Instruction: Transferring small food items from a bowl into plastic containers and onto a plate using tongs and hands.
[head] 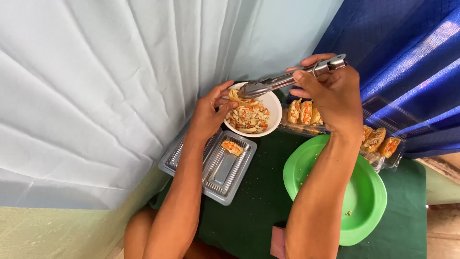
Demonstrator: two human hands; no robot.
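Pastry shell point(235, 97), light and probably brittle, is pinched at its edges by left hand point(209, 115) fingers at the white bowl's point(274, 106) ten o'clock; metal tongs point(287, 80), clamped in right hand point(335, 98), fill it.

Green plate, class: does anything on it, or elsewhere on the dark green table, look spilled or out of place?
Only small things. A few crumbs of filling lie scattered on the otherwise bare green plate. The open clear tray holds one filled piece in a corner. Nothing looks damaged or tipped over.
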